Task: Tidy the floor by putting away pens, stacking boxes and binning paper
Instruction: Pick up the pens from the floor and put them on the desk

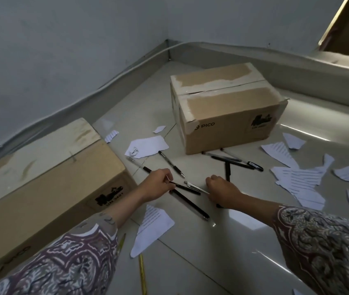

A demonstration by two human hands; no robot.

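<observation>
I am looking down at a glossy tiled floor (244, 241) running into a grey corner. The biggest thing here is the long cardboard box (41, 179) lying along the left, close beside my left forearm. A second, shorter box marked PICO (227, 111) is sitting further in, near the corner, well apart from the first, with its top flaps closed.

Torn sheets of lined paper are lying scattered: a cluster (301, 179) is spreading over the floor to the right, one white piece (148, 146) is lying between the two boxes, and another lined scrap (152, 227) is resting just below my left wrist.

Several black pens (233, 160) are lying bunched at the foot of the PICO box, touching and crossing each other. One long black pen (190, 204) is lying on the tile between my hands, and a yellow pencil (142, 273) is showing near the bottom edge.

My left hand (156, 184) is curling its fingers round a black pen (185, 188), holding it by one end just above the floor. My right hand (222, 191) is pressing down knuckles-up with fingers curled, and a white-barrelled pen (196, 186) is running toward its fingertips; I cannot tell whether it is actually gripping it.
</observation>
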